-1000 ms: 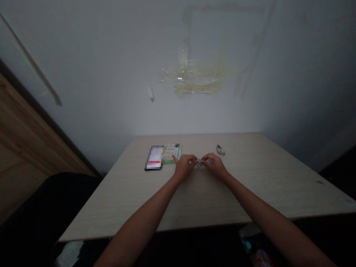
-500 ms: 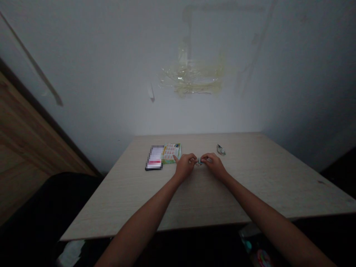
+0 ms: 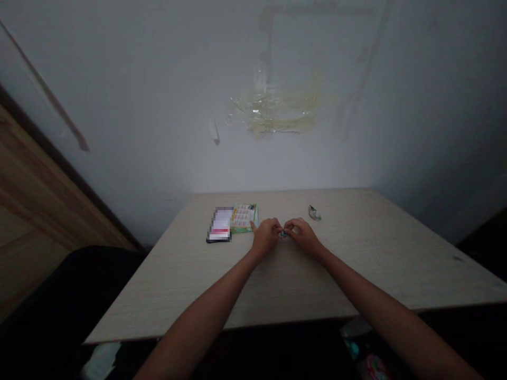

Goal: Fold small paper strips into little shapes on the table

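Observation:
Between my two hands is a small folded piece of paper (image 3: 283, 233), greyish-green and largely covered by fingertips. My left hand (image 3: 266, 236) pinches its left side, with the thumb and fingers closed. From the right, my right hand (image 3: 303, 235) pinches the other side in the same way. Both hands are low over the middle of the table. Beyond my right hand lies a small crumpled or folded printed paper (image 3: 315, 212), touched by neither hand. A printed sheet (image 3: 243, 216) with green edges lies just left of my left hand.
A phone (image 3: 219, 224) with a blurred lit screen lies beside the sheet at its left. The pale wooden table (image 3: 336, 285) meets a grey wall (image 3: 253, 163) with old tape (image 3: 277, 113) at the back. Items in a bag (image 3: 368, 353) show below the front edge.
My hands have drawn slightly closer together around the small paper, covering more of it. The left hand has shifted a little to the right. The phone, sheet and other paper have stayed in place.

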The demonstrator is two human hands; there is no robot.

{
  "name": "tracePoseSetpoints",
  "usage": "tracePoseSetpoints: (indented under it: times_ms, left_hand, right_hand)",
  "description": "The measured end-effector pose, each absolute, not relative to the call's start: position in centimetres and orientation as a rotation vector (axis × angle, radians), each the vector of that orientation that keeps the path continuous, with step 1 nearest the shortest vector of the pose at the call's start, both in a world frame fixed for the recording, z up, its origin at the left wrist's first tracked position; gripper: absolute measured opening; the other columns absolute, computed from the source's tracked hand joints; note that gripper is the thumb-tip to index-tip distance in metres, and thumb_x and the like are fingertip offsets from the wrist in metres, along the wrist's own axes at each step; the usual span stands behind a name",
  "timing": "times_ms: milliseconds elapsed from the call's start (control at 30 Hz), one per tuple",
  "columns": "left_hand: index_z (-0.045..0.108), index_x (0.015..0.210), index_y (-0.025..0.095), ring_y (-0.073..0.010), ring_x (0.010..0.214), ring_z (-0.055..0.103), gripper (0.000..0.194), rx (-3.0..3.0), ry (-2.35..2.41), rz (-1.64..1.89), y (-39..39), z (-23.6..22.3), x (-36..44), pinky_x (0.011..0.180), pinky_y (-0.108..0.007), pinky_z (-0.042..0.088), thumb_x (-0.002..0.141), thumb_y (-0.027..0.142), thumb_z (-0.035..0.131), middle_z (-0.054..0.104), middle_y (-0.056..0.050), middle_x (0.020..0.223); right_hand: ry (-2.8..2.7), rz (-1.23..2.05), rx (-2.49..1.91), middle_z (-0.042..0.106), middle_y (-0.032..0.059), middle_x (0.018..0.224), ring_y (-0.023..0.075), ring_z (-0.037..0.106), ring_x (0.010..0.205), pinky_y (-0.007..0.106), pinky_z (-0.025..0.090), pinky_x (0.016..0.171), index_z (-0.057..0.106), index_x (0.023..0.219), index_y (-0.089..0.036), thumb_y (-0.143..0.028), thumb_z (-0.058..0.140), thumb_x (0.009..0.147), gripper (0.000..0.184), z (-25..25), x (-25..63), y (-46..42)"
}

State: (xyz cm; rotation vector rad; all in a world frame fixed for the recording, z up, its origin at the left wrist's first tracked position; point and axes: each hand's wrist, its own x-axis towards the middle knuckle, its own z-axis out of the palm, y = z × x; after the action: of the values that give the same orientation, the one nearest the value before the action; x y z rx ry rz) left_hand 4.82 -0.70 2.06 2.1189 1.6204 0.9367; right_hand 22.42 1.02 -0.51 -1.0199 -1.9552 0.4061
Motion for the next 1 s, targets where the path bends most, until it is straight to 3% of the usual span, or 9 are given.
tracePoseSetpoints:
  times_ms: [133,333,567,1000]
  left_hand:
    - [0.066,0.083,0.022,-0.0208,0.1,0.061,0.015,2.169,1.627,0.869,-0.8,2.2,4.9,0.111,-0.064,0.02,0.091,0.021,0.053,0.071,-0.003,0.095]
    - [0.073,0.09,0.029,-0.0249,0.112,0.058,0.016,2.127,1.649,0.933,-0.8,2.0,4.3,0.111,-0.072,0.004,0.091,0.034,0.057,0.074,-0.002,0.102]
    - [0.072,0.107,0.034,-0.028,0.118,0.056,0.02,2.142,1.642,0.91,-0.8,2.0,3.9,0.109,-0.075,-0.005,0.09,0.032,0.061,0.076,-0.001,0.1]
    - [0.077,0.09,0.036,-0.0311,0.122,0.046,0.014,2.364,1.722,0.769,-0.2,1.1,3.6,0.105,-0.08,-0.005,0.087,0.041,0.065,0.069,0.0,0.117]
  right_hand:
    - [-1.979,0.415,-1.036,0.07,0.0027,0.082,0.0201,0.061,0.084,0.033,0.041,0.084,0.068,0.087,-0.022,-0.03,0.063,0.087,0.01,-0.7,22.4,1.2]
    - [-1.935,0.412,-1.143,0.071,0.0028,0.08,0.021,0.061,0.084,0.034,0.04,0.084,0.069,0.086,-0.022,-0.029,0.063,0.086,0.01,-0.7,22.5,1.2]
    - [-1.862,0.44,-1.278,0.071,0.0041,0.081,0.0227,0.06,0.089,0.035,0.041,0.085,0.068,0.094,-0.02,-0.028,0.062,0.084,0.014,-1.2,23.0,1.5]
    - [-2.053,0.206,-1.419,0.07,0.0072,0.092,0.0231,0.056,0.097,0.036,0.038,0.092,0.078,0.089,-0.024,-0.033,0.062,0.086,0.019,-1.9,23.3,1.9]
